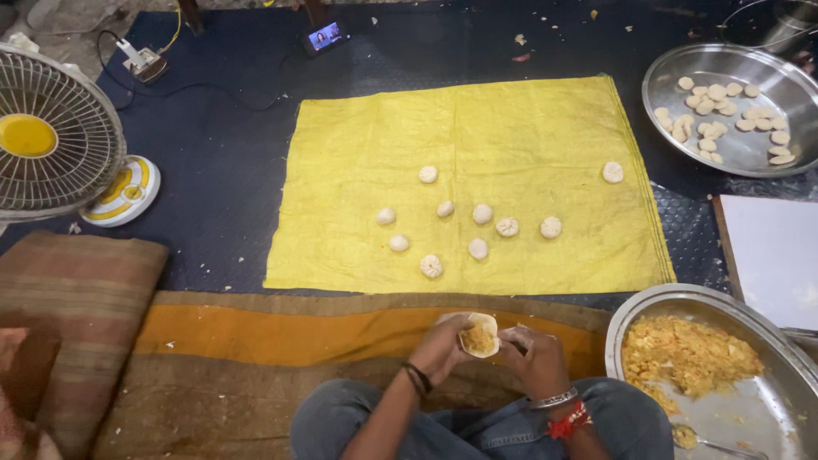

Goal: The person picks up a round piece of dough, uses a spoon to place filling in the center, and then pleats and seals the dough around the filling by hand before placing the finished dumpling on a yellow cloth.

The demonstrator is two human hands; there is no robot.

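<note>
— What's in your hands?

— A dough wrapper (479,336), pale, cupped into a small bowl shape, with a mound of orange-yellow filling sitting in its middle. Edge open at the top, not pinched. It sits low in the view, above my lap, over the orange-and-brown mat (281,336).

— Which hand has it?

— My left hand (440,347) cradles it from below and the side, fingers curled round the dough. My right hand (532,356) is closed in at its right edge, fingertips touching the rim. Both grips narrow, both on the wrapper.

— What lies around you?

— Just to my right, a large steel tray (763,413) with a heap of the same crumbly orange filling (686,353); a spoon (707,443) rests at its near end. Ahead of the mat, a yellow cloth (528,119) spread on the dark blue floor covering, carrying ten finished dumplings (482,213), round, white, pleated on top. Nine sit in a loose cluster, one well apart toward the cloth's right side.

— Further out?

— Far right, a second steel plate (741,153) holding flat dough discs (720,115). A white board (771,255) lies between the two trays. Far left, a small fan (51,140) on its stand. At the top, a phone (325,36) with its screen lit.
</note>
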